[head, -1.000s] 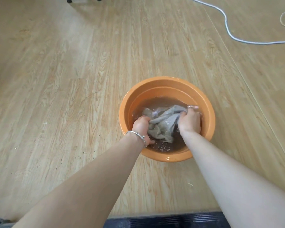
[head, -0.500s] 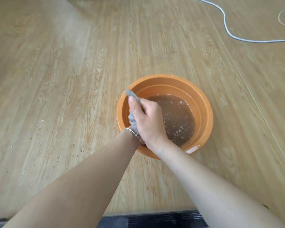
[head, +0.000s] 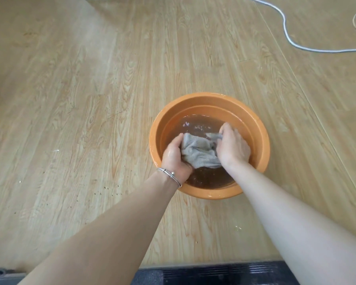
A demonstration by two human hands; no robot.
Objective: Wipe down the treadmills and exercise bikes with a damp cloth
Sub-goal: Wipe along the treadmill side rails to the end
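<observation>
Cloth (head: 199, 153): grey, bunched, wet, held over murky brown water (head: 201, 124) inside the orange basin (head: 211, 99). Left hand (head: 174, 156) grips its left end, fingers curled under. Right hand (head: 233, 148) grips the right end, knuckles up. Both hands sit within the rim. Bracelet (head: 170, 173) on left wrist. Basin stands on wood-grain floor (head: 90, 89). White cable (head: 286, 27) lies well apart, far right; nothing between it and the basin. Small specks on the floor left of the basin. Dark ribbed strip (head: 214, 274) along the near edge, partly hidden by both forearms.
</observation>
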